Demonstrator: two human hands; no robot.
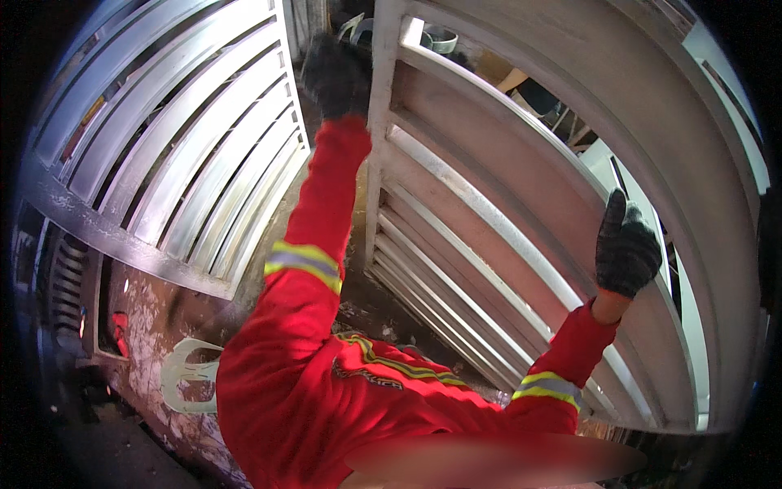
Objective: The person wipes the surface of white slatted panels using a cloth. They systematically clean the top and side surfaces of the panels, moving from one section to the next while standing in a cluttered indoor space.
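Observation:
A large slatted metal panel (497,196), dull grey-brown with pale slat edges, stands tilted in front of me on the right. My left hand (336,77), in a dark glove, is closed at the upper part of its left upright; shadow hides most of the fingers. Farther right and lower, my right hand (627,253), in a black striped knit glove, grips one of the panel's slats, fingers over its edge. Both arms are spread apart in red sleeves with yellow and silver bands. A second slatted panel (195,106), bright silver, stands at the left, apart from my hands.
A pale green plastic chair (173,379) stands on the stained floor (151,322) at lower left, near a small red object (120,334). Behind the right panel's upper gaps are a round container (441,39) and other clutter. A narrow gap separates the two panels.

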